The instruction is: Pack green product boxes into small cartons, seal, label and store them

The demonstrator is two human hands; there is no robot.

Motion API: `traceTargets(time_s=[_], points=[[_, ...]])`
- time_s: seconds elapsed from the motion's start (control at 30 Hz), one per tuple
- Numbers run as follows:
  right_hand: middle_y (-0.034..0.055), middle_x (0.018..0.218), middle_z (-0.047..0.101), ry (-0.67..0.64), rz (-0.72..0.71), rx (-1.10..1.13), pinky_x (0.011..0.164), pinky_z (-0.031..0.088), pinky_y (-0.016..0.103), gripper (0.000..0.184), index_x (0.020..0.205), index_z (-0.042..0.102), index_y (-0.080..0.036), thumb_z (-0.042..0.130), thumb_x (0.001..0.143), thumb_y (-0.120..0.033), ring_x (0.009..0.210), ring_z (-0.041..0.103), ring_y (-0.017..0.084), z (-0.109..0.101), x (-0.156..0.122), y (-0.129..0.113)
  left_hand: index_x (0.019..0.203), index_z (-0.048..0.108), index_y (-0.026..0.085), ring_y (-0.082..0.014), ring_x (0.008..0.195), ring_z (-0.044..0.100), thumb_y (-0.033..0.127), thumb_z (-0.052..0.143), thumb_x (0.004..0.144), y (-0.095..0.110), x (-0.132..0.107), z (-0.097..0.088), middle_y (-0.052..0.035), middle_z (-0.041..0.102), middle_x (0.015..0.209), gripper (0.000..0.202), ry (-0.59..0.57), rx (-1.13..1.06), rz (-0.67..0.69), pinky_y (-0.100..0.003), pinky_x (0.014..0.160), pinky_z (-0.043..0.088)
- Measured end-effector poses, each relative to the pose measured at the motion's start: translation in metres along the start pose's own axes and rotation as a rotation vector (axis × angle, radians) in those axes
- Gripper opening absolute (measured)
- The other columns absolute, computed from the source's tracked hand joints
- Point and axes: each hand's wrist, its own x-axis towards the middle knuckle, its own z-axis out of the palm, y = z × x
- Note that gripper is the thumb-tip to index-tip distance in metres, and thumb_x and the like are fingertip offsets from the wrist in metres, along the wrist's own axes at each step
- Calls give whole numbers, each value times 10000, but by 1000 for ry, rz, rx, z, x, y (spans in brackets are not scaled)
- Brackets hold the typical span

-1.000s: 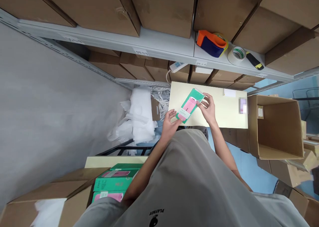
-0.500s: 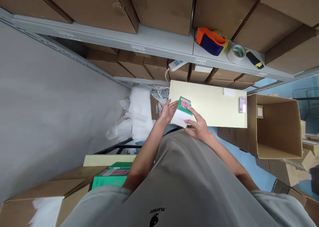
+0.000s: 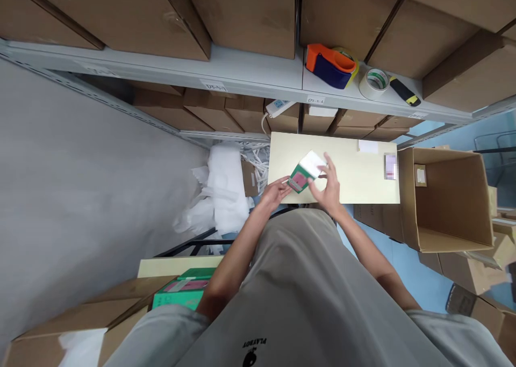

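Handling the green, pink and white cardboard box (image 3: 304,172) seems the step; left hand (image 3: 273,194) and right hand (image 3: 329,193) grasp it over the pale-yellow tabletop (image 3: 358,179), mid-frame; any turning calls for steady grip.

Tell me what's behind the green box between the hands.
Behind the green box, the cream tabletop shows around its edges. Whatever lies directly behind the box, left hand and right hand is covered and cannot be seen.

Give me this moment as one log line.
left hand: holding green-and-white box near corner | right hand: at its white end | pale tabletop: below box | tape dispenser: on shelf
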Motion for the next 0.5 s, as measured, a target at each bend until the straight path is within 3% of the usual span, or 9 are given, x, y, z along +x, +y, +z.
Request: traceTargets(time_s=[0.1, 0.17, 0.27, 0.4, 0.5], points=[[162, 1637, 652, 98, 390, 167, 765, 729, 341, 431, 1310, 600, -284, 679, 1016, -590, 1115, 811, 242, 1, 37, 25, 1196, 834, 179, -207, 979, 794, 82, 890, 662, -11, -27, -2, -62, 833, 988, 546, 39, 125, 126, -373, 1087, 621], [103, 1428, 744, 104, 577, 258, 633, 678, 270, 430, 1230, 609, -274, 667, 989, -626, 921, 788, 187, 1, 54, 40, 1135, 859, 196, -208, 966, 767, 169, 974, 660, -8, -44, 3, -44, 806, 974, 490, 37, 209, 289, -377, 1072, 621], [31, 1137, 759, 46, 774, 347, 525, 601, 212, 411, 1133, 625, -259, 678, 990, -641, 737, 720, 134, 3, 65, 52, 1086, 898, 217, -194, 944, 717, 231, 1011, 693, 10, -62, 16, -31, 752, 961, 410, -3, 340, 518, -335, 1036, 611], [65, 969, 765, -109, 1009, 412, 484, 584, 238, 515, 1069, 675, -214, 705, 1027, -726, 608, 674, 137, 14, 56, 49, 1112, 901, 210, -190, 927, 678, 232, 1031, 706, 41, -66, 36, -47, 727, 1001, 426, -43, 347, 566, -309, 953, 596], [125, 952, 799, -374, 1119, 473, 512, 613, 279, 688, 1065, 720, -187, 555, 1059, -855, 634, 739, 191, 30, 30, 42, 1153, 890, 210, -176, 874, 645, 274, 1041, 704, 57, -57, 50, -42, 716, 996, 478, -90, 353, 559, -293, 856, 584]])
